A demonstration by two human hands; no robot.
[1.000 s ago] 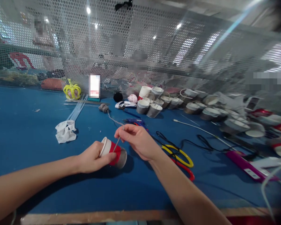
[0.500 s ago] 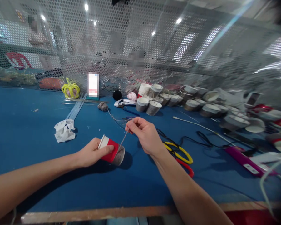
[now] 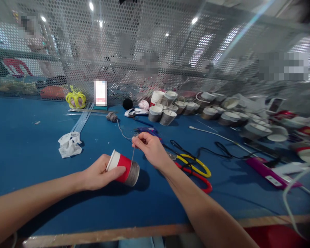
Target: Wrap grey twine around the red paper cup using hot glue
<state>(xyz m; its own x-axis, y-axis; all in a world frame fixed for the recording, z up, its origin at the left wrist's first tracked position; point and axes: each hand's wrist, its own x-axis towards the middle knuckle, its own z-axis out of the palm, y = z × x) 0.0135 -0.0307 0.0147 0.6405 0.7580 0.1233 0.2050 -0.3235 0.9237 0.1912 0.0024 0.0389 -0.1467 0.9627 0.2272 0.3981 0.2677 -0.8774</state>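
Red and white paper is seen on the cup (image 3: 126,162), which is held tilted over the table (image 3: 105,208) by the left hand (image 3: 99,174), closed round its side with the thumb laid across the red band. Its mouth is turned to the left, so whether anything is contained cannot be told. Its base end is wrapped in grey yarn (image 3: 133,155), and the strand is pinched between thumb and fingers of the right hand (image 3: 151,148), just above the cup. From there the strand is led back to a small grey ball (image 3: 112,117).

Near the back, yarn-covered cups (image 3: 168,117) with pale rims are grouped beside a nested white stack (image 3: 158,97); their contents are too small to be made out. At the left, a pale lump is enclosed by yellow loops (image 3: 75,100).
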